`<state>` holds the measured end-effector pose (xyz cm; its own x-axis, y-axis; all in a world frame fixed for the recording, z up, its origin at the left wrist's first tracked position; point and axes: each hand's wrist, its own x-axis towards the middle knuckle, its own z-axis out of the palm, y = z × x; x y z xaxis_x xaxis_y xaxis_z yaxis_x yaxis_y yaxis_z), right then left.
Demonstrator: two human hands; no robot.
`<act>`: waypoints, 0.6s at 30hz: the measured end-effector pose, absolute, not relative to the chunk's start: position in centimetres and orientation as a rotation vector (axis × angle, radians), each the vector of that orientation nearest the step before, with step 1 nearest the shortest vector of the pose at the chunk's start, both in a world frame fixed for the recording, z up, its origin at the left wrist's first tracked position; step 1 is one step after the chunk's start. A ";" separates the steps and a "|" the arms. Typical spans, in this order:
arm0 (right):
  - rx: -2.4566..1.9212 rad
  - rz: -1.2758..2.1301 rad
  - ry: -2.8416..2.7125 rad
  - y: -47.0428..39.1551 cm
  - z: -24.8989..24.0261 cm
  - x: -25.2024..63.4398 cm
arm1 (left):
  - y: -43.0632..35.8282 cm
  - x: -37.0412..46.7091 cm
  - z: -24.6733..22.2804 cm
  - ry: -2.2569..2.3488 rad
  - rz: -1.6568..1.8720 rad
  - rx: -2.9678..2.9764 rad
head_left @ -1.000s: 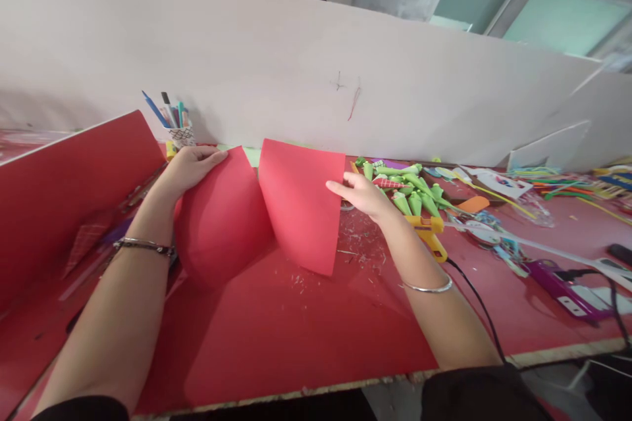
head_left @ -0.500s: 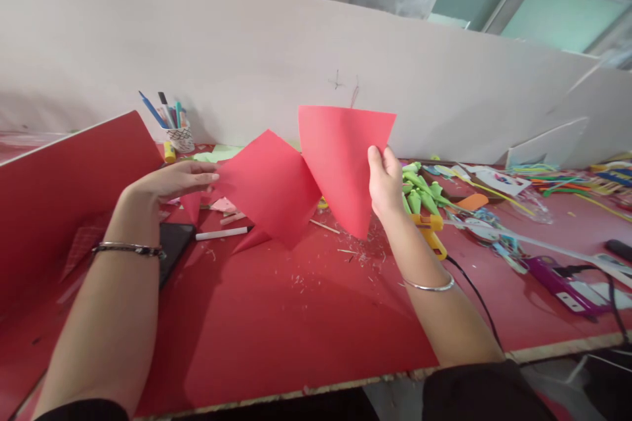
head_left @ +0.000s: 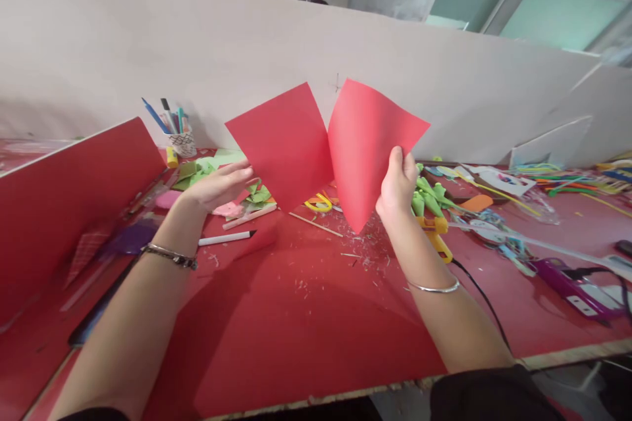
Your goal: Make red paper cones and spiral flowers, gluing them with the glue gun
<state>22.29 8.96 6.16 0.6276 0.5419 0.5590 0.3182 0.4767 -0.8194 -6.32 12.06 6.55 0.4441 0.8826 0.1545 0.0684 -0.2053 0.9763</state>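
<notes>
Red paper (head_left: 365,151) hangs upright above the red table, curved into a rounded fold on its right part. My right hand (head_left: 399,187) is closed on its right edge, thumb toward me. A flatter red paper panel (head_left: 284,148) stands to the left and meets the curved part near the middle; whether they are one sheet I cannot tell. My left hand (head_left: 222,184), fingers stretched out, is at the lower left edge of that panel. A white marker (head_left: 224,239) with a black tip lies under my left hand, and yellow-handled scissors (head_left: 320,202) lie behind the paper.
A cup of pens (head_left: 181,143) stands by the white partition (head_left: 247,46). A red board (head_left: 74,204) leans at left. On the right lie green folded pieces (head_left: 429,197), a yellow glue gun (head_left: 434,233) with a cord, and a purple power strip (head_left: 573,286). Paper scraps litter the table (head_left: 306,342).
The left panel has swung up and right, and the curved part has tilted with its top corner higher. My left hand has moved right; my right hand has shifted slightly right, still gripping the paper.
</notes>
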 end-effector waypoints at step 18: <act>-1.118 0.071 -1.089 8.3 7.0 22.7 | 12.1 -5.5 7.8 1.219 1.671 1.341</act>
<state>22.68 8.25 6.95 0.5166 0.5399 0.6645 0.4491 0.4899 -0.7472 -5.55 12.14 7.83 -0.2535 0.9031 0.3467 0.0544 -0.3445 0.9372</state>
